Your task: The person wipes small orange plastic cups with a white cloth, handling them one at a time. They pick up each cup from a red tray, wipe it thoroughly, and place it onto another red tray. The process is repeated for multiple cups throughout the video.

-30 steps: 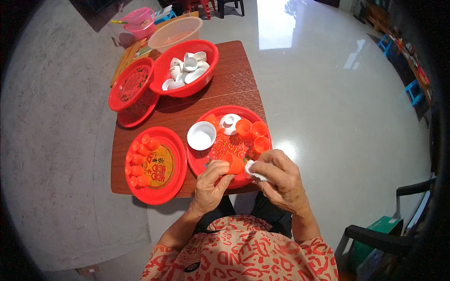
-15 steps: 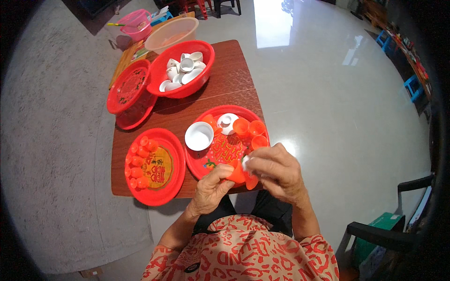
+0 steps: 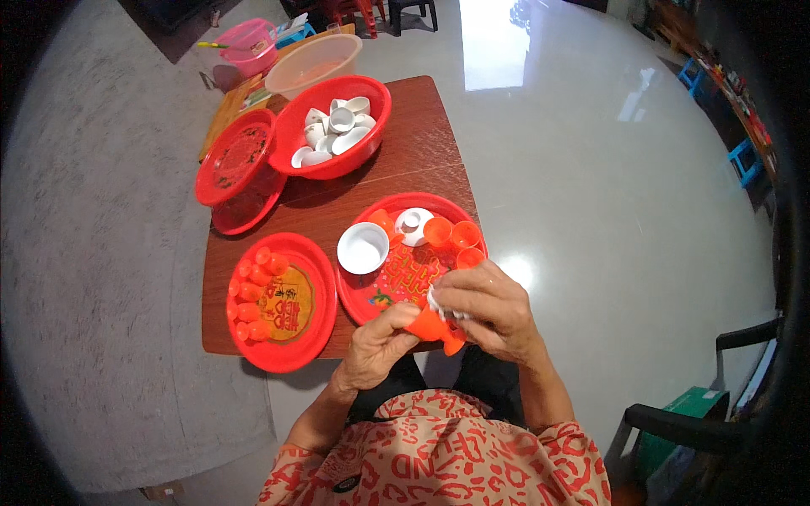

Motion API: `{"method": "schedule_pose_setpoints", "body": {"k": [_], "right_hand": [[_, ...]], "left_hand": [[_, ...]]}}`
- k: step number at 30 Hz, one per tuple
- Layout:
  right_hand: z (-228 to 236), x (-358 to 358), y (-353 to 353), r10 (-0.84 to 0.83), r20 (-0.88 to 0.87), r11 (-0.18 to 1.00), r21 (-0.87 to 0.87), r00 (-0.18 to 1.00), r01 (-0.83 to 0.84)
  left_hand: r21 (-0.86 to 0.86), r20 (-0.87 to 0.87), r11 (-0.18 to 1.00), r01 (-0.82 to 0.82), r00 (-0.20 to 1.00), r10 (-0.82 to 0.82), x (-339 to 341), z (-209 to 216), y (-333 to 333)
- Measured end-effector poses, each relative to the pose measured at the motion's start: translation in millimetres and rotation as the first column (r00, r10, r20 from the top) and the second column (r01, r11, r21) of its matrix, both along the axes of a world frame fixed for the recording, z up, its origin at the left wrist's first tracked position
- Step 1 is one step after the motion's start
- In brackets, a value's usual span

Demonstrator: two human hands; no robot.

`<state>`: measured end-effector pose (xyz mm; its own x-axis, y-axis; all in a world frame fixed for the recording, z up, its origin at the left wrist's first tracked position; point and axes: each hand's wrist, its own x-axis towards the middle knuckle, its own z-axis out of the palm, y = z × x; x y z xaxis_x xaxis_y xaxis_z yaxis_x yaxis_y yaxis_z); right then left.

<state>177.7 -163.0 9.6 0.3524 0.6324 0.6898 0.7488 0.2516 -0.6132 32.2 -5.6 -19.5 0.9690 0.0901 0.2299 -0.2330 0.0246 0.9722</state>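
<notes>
Over the near edge of the right red tray [image 3: 353, 297], my left hand [image 3: 377, 347] pinches a small orange plastic goblet [image 3: 428, 325] by its bowl. The goblet is tilted, its foot pointing down to the right. In my right hand [image 3: 494, 310] is a white cloth [image 3: 434, 299], bunched and partly hidden by the fingers, pressed to the goblet's rim. On that tray stand a white bowl [image 3: 364, 248], a white lid [image 3: 413, 226] with a knob, and several orange goblets [image 3: 465, 234]. The left red tray [image 3: 321, 331] carries several orange goblets [image 3: 249, 292] lying along its left side.
A red basin [image 3: 377, 139] of white cups stands farther back on the brown table [image 3: 426, 126]. Beside it, a red strainer basket [image 3: 236, 160] leans to the left. Beyond are a pale basin [image 3: 291, 72] and a pink basin [image 3: 246, 44]. A black chair arm [image 3: 683, 426] is at right.
The goblet has turned a little in my left hand, its foot swinging right and down. My right hand has shifted slightly left with the cloth. The whole view has moved a little.
</notes>
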Motion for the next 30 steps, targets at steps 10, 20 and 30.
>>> {"method": "schedule_pose_setpoints", "body": {"k": [10,20,30], "right_hand": [[6.3,-18.3,-2.3,-0.105,0.278,0.993,-0.016,0.955,0.114],[-8.1,2.3,-3.3,-0.082,0.092,0.996,-0.032,0.992,0.085],[18.9,-25.7,-2.5,-0.136,0.421,0.979,-0.083,0.897,0.188]], "left_hand": [[0.068,0.033,0.997,-0.023,0.999,0.02,1.3,-4.6,-0.1],[-0.071,0.014,0.997,0.01,1.0,-0.009,-3.9,1.0,-1.0],[0.074,0.06,0.992,-0.103,0.993,0.099,4.4,-3.7,-1.9]]}}
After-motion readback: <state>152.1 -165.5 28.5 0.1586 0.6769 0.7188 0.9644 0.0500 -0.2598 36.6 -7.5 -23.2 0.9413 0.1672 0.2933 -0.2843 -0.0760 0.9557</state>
